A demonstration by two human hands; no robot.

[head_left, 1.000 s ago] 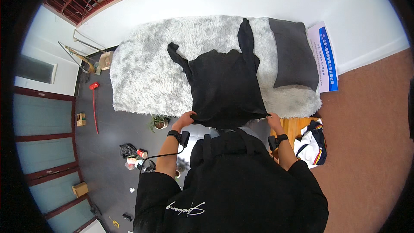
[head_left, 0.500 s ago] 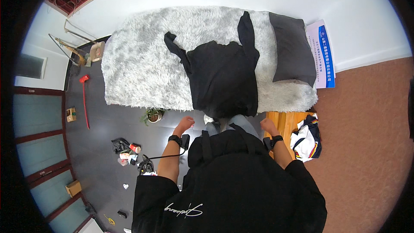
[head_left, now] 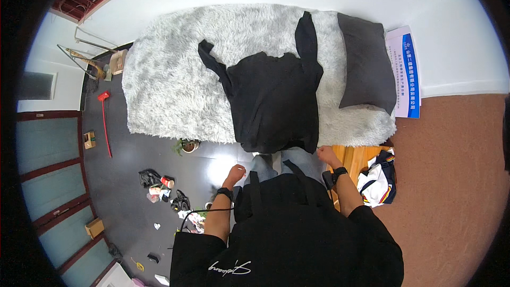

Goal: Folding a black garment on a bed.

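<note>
Right grip (head_left: 328, 155) by black top (head_left: 273, 98), contact unclear

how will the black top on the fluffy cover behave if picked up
Probably floppy: the black top lies rumpled, with one sleeve bent. Likely light for its size, since it lies nearly flat. It might catch slightly on the fluffy cover, which looks shaggy.

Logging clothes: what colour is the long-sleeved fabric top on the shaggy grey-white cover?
The long-sleeved top is black; head view shows it best.
</note>
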